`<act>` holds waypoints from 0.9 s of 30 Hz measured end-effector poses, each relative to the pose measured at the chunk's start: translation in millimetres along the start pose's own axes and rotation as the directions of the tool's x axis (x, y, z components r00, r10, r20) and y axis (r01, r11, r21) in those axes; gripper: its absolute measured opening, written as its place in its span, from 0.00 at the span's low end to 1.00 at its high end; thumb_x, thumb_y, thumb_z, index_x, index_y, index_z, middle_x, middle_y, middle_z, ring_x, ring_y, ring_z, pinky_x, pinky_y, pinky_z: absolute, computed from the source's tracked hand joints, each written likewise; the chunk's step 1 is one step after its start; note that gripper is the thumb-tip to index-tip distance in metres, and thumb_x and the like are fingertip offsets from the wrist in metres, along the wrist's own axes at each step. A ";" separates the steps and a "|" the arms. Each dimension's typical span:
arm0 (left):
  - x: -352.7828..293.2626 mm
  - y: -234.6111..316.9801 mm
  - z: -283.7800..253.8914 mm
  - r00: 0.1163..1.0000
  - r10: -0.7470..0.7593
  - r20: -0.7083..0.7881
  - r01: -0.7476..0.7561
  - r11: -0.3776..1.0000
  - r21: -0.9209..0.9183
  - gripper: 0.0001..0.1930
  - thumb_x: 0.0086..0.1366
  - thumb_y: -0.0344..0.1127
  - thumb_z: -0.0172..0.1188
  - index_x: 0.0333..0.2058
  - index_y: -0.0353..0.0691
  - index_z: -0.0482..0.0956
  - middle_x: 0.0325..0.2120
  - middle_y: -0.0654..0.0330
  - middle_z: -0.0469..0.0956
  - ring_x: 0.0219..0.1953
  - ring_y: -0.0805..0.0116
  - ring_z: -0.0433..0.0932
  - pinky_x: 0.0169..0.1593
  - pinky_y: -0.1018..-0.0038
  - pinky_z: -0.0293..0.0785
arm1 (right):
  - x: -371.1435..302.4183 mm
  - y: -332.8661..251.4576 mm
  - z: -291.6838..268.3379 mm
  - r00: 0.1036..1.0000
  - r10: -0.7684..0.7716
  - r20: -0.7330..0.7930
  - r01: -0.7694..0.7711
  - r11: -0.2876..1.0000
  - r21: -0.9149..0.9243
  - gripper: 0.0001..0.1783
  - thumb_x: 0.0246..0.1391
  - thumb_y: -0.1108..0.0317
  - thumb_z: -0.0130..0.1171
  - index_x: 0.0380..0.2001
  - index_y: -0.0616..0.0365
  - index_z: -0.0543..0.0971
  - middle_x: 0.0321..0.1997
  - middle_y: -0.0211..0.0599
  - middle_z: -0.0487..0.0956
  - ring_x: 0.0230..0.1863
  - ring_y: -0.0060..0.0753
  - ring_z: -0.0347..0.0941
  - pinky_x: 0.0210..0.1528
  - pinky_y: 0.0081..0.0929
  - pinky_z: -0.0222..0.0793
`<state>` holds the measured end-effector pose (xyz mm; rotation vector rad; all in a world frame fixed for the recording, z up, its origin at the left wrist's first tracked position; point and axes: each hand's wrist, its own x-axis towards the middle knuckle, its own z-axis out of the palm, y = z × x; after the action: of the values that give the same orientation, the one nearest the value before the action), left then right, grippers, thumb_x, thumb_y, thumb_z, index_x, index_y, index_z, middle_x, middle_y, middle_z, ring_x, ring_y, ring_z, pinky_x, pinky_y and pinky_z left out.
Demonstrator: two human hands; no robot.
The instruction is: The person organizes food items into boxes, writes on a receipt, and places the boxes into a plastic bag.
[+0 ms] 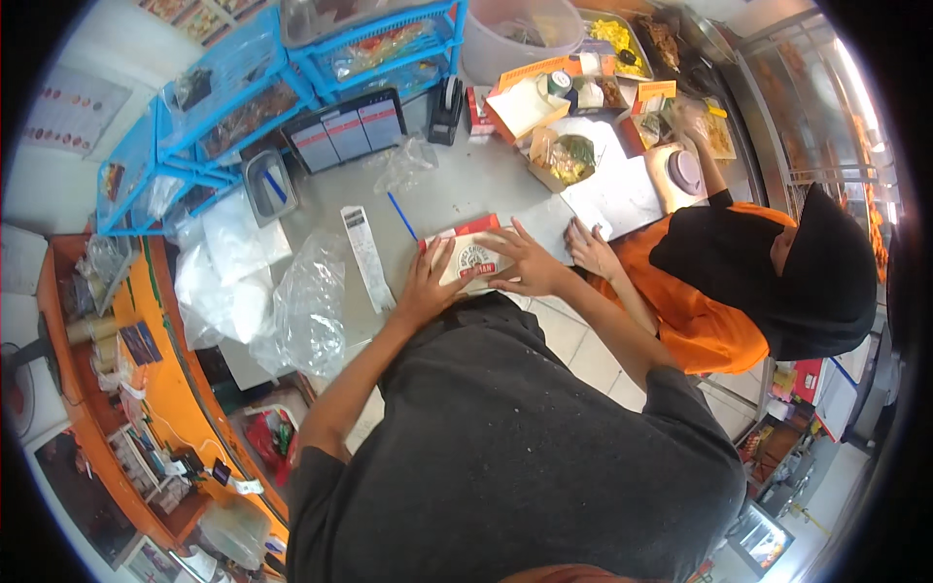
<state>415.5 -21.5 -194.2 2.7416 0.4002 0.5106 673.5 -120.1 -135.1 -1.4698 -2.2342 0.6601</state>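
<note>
A white and red cardboard takeaway box [475,257] lies at the table's near edge, close to my body. Its lid looks closed, and a round dark print shows between my hands. My left hand [429,282] grips the box's left end, fingers over the top and thumb along the near side. On the right part of the lid rests my right hand [530,264], fingers spread and stretched out. The box's near side is partly hidden by my hands. Left of it lie a blue pen [402,216] and a long printed paper slip [366,257].
Clear plastic bags [306,306] lie at left. A tablet [345,131], a tape dispenser [446,112] and blue racks [228,97] stand behind. To the right, a co-worker in orange and black reaches toward open food boxes [562,160]; one co-worker hand [593,250] is close to my right hand.
</note>
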 end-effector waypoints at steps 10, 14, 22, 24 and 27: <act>-1.9 5.1 8.6 0.997 -0.044 0.067 0.044 0.999 -0.001 0.29 0.60 0.51 0.62 0.62 0.70 0.70 0.69 0.46 0.52 0.71 0.42 0.50 0.67 0.35 0.45 | -41.2 415.7 -97.2 0.285 0.862 -0.420 -0.362 0.502 0.786 0.22 0.62 0.59 0.50 0.54 0.61 0.68 0.39 0.43 0.76 0.32 0.33 0.75 0.34 0.34 0.76; 7.5 10.6 -41.2 0.917 -0.194 0.350 0.224 0.974 -0.046 0.27 0.66 0.52 0.55 0.64 0.62 0.68 0.70 0.52 0.52 0.72 0.51 0.49 0.68 0.42 0.38 | 40.4 398.8 -99.4 -0.211 0.967 0.145 0.198 -0.103 0.975 0.18 0.59 0.63 0.51 0.47 0.64 0.69 0.46 0.45 0.74 0.37 0.40 0.75 0.33 0.37 0.78; 26.7 -1.1 -56.8 0.897 -0.431 0.099 0.442 0.863 -0.245 0.25 0.72 0.48 0.43 0.61 0.42 0.72 0.60 0.54 0.70 0.64 0.55 0.62 0.66 0.56 0.47 | 52.8 397.0 -98.6 -0.553 0.832 -0.049 -0.161 -0.049 0.986 0.23 0.62 0.65 0.48 0.58 0.57 0.60 0.60 0.62 0.65 0.55 0.60 0.72 0.53 0.51 0.74; 28.4 -1.8 -48.1 0.848 -0.530 -0.017 0.491 0.798 -0.348 0.24 0.73 0.46 0.42 0.59 0.39 0.73 0.54 0.55 0.75 0.61 0.56 0.66 0.65 0.58 0.49 | 58.7 393.1 -105.4 -0.602 0.798 -0.013 -0.009 0.010 1.000 0.23 0.61 0.65 0.48 0.58 0.55 0.59 0.60 0.61 0.66 0.55 0.59 0.72 0.52 0.51 0.74; 28.6 0.8 -38.7 0.816 -0.578 -0.031 0.528 0.765 -0.368 0.24 0.74 0.46 0.39 0.58 0.39 0.73 0.52 0.55 0.77 0.59 0.56 0.67 0.64 0.60 0.51 | 69.3 382.5 -111.3 -0.644 0.761 0.078 0.317 0.173 0.932 0.23 0.59 0.67 0.48 0.57 0.53 0.58 0.59 0.58 0.68 0.53 0.55 0.73 0.51 0.48 0.75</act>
<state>426.2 -2.8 -151.2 2.1058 1.0178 0.5483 993.1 93.6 -260.4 -1.4143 0.7534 0.1262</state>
